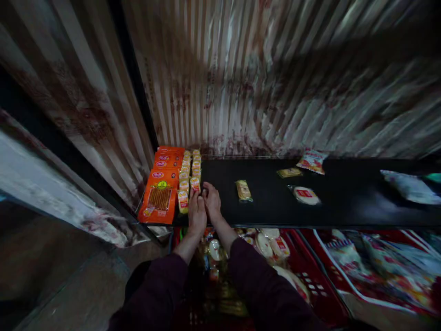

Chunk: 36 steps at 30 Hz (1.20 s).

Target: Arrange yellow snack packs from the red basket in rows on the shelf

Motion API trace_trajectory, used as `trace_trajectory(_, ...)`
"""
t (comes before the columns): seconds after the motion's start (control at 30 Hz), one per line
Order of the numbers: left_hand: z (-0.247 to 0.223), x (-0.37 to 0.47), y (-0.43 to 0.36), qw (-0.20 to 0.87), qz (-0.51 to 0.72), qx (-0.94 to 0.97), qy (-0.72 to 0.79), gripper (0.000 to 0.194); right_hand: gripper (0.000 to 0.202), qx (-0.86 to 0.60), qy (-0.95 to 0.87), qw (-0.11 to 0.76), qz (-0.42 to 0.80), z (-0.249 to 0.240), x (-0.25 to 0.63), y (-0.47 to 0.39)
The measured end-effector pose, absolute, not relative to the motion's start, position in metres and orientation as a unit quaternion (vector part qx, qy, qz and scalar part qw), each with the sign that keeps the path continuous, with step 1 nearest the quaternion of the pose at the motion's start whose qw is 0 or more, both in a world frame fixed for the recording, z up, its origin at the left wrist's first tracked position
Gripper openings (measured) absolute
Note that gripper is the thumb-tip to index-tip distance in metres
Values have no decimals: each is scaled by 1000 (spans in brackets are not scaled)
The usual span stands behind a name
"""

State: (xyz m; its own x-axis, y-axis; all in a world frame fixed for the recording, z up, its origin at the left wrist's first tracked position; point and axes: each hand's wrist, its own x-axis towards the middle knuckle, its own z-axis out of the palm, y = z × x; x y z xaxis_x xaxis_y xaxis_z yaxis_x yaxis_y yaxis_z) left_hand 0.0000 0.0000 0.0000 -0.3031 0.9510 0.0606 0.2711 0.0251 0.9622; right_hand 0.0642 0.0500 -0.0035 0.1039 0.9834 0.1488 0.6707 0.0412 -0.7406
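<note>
On the flat black shelf, right of the flat orange snack packets, the left hand, fingers loosely extended, touches the small yellow-wrapped cakes, the half-curled right hand just beside it, its grip unclear.

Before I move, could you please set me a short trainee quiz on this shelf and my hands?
1. True or false: the orange packets lie to the right of the rows of small yellow packets.
2. Which are the left hand and right hand closest to?
A. The orange packets
B. The rows of small yellow packets
C. The puffy bag near the curtain
3. Fill in the blank: the shelf has a ____ surface colour.

Key: 1 false; 2 B; 3 black.
</note>
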Motion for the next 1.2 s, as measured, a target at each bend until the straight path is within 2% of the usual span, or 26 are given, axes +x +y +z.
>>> trace_trajectory(0.3, -6, 0, 3, 337, 526, 478, 618, 48, 63, -649, -645, 328, 235, -4, 62, 67)
trace_trajectory(0.83, 1, 1, 8, 320, 504, 486, 639, 48, 58, -632, -654, 325, 256, -5, 62, 72)
trace_trajectory(1.2, 6, 1, 4, 313, 502, 497, 634, 48, 58, -622, -646, 375, 237, -16, 67, 76)
